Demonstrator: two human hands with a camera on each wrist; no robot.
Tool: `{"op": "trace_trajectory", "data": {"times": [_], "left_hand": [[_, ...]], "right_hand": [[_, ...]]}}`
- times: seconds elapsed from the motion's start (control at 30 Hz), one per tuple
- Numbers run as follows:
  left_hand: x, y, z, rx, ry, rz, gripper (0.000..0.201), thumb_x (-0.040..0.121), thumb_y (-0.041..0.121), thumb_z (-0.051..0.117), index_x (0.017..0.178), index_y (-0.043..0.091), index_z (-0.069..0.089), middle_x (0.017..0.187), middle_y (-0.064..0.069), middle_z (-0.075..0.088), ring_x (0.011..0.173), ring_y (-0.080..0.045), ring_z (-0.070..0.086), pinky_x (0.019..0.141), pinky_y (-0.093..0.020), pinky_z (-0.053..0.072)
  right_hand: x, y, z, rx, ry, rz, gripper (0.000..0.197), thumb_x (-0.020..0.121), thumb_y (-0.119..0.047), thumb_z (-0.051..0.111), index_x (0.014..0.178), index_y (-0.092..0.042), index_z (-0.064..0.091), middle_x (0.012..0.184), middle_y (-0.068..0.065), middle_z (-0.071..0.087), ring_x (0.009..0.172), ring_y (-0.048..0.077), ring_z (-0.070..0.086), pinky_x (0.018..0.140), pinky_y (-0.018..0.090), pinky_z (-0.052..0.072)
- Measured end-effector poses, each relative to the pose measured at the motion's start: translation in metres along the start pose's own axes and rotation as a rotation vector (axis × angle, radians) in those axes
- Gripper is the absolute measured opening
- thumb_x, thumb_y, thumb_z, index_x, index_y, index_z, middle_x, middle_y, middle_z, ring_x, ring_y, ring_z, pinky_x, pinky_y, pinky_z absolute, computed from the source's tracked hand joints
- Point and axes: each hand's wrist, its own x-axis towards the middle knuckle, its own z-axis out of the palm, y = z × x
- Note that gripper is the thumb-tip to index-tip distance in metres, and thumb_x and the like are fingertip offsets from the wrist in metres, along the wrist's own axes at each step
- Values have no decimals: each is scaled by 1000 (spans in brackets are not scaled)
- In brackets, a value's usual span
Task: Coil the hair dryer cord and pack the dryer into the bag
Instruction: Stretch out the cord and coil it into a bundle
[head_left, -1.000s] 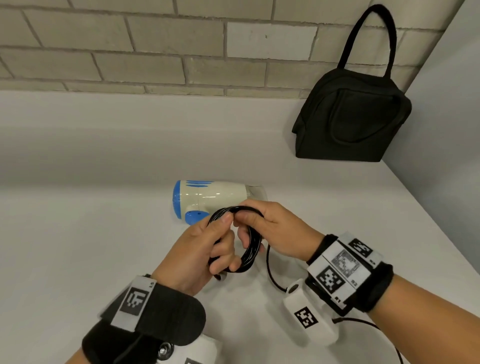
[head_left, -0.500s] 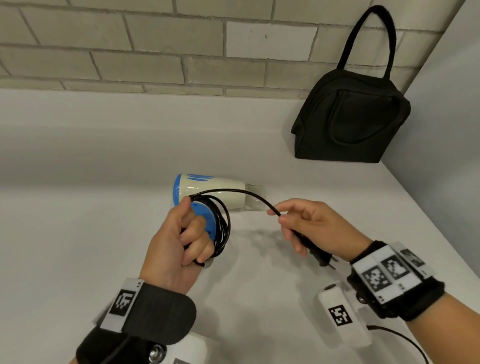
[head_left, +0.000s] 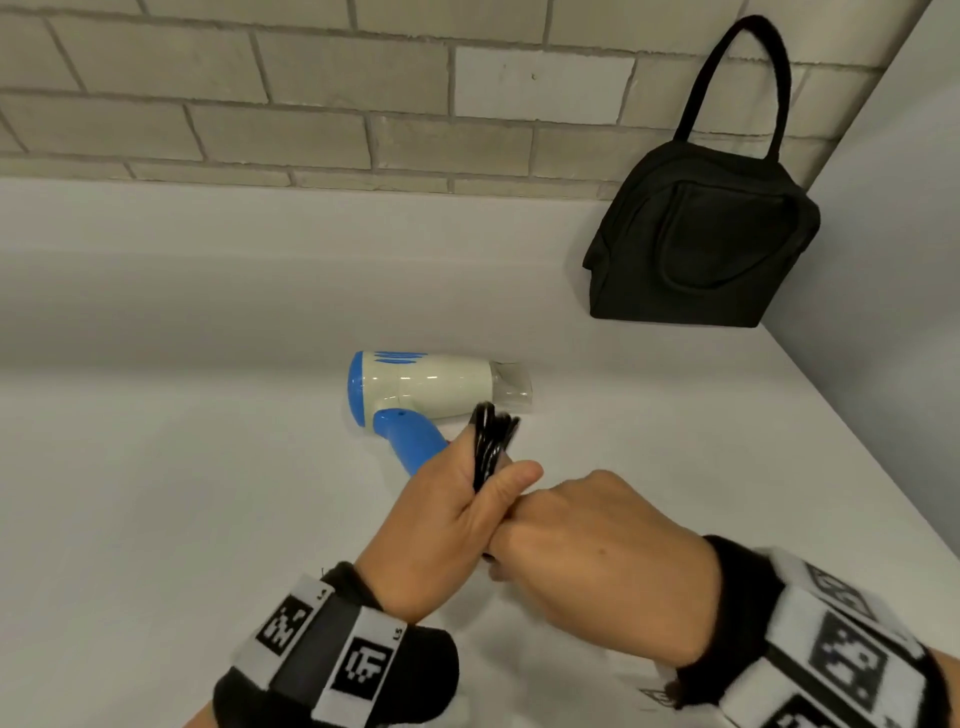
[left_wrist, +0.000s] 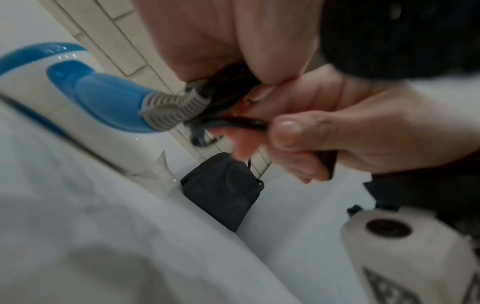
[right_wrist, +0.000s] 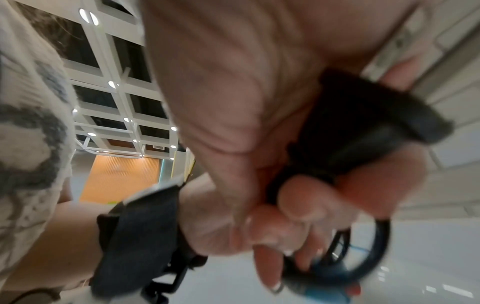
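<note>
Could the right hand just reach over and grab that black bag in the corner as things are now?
Probably not yet. The way across the white counter to the black bag looks free, but the right hand is busy on the cord bundle that the left hand grips, and the bag stands well beyond it.

Right wrist view, blurred. The right hand (right_wrist: 259, 102) fills the upper frame, its fingers curled round a black plug body (right_wrist: 376, 123). Below it, the left hand (right_wrist: 259, 232) grips looped black cord (right_wrist: 374, 257). A dark wrist strap (right_wrist: 140, 236) crosses the left forearm. Ceiling grid with lights (right_wrist: 111, 84) at upper left.
</note>
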Motion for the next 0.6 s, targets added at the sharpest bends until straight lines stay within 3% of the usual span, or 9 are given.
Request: {"op": "trace_trajectory", "data": {"times": [0.07, 0.13, 0.2, 0.27, 0.33, 0.4, 0.47, 0.53, 0.6], "left_hand": [[-2, -5, 0, 36, -36, -35, 26, 80, 53, 39, 67, 30, 39, 62, 17, 55, 54, -1, 48, 53, -13, 38], [-5, -9, 0, 88, -76, -44, 31, 78, 60, 33, 66, 32, 40, 56, 12, 54, 52, -5, 48, 54, -22, 42], [-7, -12, -3, 179, -119, -31, 28, 81, 57, 33, 63, 35, 37, 50, 13, 52, 49, -7, 46, 54, -25, 41], [-10, -11, -5, 181, -185, -30, 25, 83, 53, 35, 63, 38, 36, 47, 15, 51, 46, -6, 44, 52, -24, 39], [-10, -7, -5, 16, -182, -92, 27, 85, 49, 41, 60, 38, 39, 44, 17, 51, 44, -2, 43, 50, -14, 36], [-10, -2, -7, -153, -135, -184, 32, 90, 38, 45, 58, 33, 43, 39, 13, 49, 42, 1, 43, 49, -8, 35], [-10, 1, -10, -240, -144, -231, 35, 91, 39, 43, 58, 26, 46, 35, 7, 48, 41, -1, 46, 52, -8, 39], [-10, 3, -13, -304, -219, -246, 38, 85, 50, 42, 58, 23, 44, 31, 5, 41, 36, -8, 40, 55, -15, 40], [-11, 5, -17, -336, -275, -249, 34, 78, 53, 40, 60, 24, 42, 32, 7, 36, 36, -8, 28, 53, -25, 34]], "right_hand": [[-6, 1, -7, -30, -15, 6, 16, 93, -19, 40, 95, -16, 55, 99, 3, 63, 82, 30, 58, 46, 25, 16], [-10, 3, -18, 2, -31, 20, 21, 94, -31, 38, 101, -24, 56, 107, 0, 62, 91, 27, 58, 49, 27, 23], [-15, 7, -28, 53, -26, 23, 25, 93, -38, 37, 106, -30, 56, 112, -3, 61, 98, 25, 57, 63, 30, 32], [-18, 7, -36, 93, 22, -22, 27, 93, -41, 36, 111, -35, 55, 113, -6, 61, 100, 22, 56, 71, 31, 37], [-18, 6, -39, 153, 84, -54, 28, 92, -43, 36, 113, -42, 55, 110, -9, 62, 99, 18, 57, 76, 33, 43], [-14, 6, -39, 246, 169, -60, 27, 88, -49, 37, 104, -45, 59, 104, -13, 66, 92, 14, 59, 69, 32, 45], [-9, 9, -31, 263, 207, -45, 31, 85, -53, 37, 92, -41, 64, 95, -15, 68, 83, 11, 61, 60, 29, 43], [-6, 15, -22, 253, 276, -28, 33, 80, -52, 37, 83, -37, 66, 81, -16, 68, 71, 10, 61, 52, 30, 44], [-5, 18, -16, 237, 383, -17, 29, 77, -50, 40, 74, -36, 65, 65, -16, 63, 58, 7, 57, 41, 29, 42]]}}
